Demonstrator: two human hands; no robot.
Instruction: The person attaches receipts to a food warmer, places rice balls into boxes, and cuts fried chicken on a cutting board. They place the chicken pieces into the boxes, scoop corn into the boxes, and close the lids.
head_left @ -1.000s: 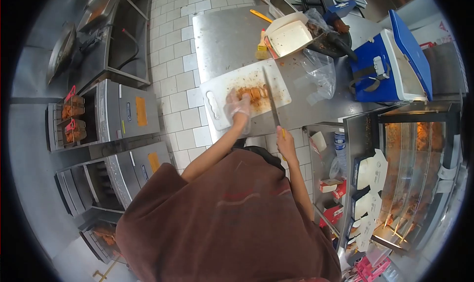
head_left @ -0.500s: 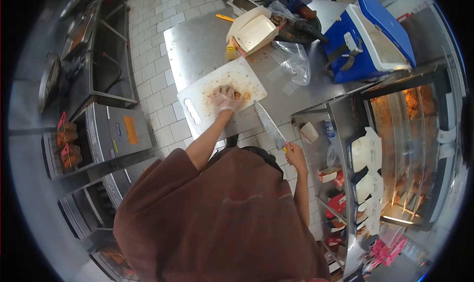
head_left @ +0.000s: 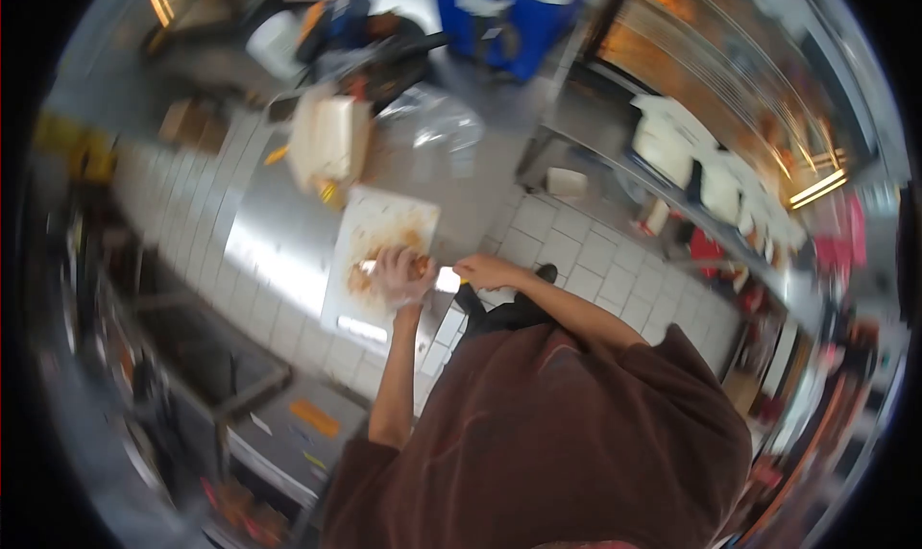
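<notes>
A white cutting board (head_left: 360,224) lies on the steel table (head_left: 279,227), strewn with orange-brown crumbs. My left hand (head_left: 401,278), in a clear glove, is pressed with bent fingers over a piece of browned food (head_left: 421,264) on the board. Bare and closed, my right hand (head_left: 487,272) holds a knife (head_left: 448,280) by its yellow handle, right of the board. The blade points left toward the food and is partly hidden by my left hand. Blur hides the exact contact between blade and food.
Beyond the board are a white open carton (head_left: 336,136), a small yellow item (head_left: 330,194), a clear plastic bag (head_left: 432,117) and a dark pan (head_left: 399,64). A blue cooler (head_left: 495,30) stands farther back. To the right is a shelf with white boxes (head_left: 663,141).
The whole view has turned and shifted. My right hand has brought the knife from beside the board to the food under my left hand, which stays on the food.
</notes>
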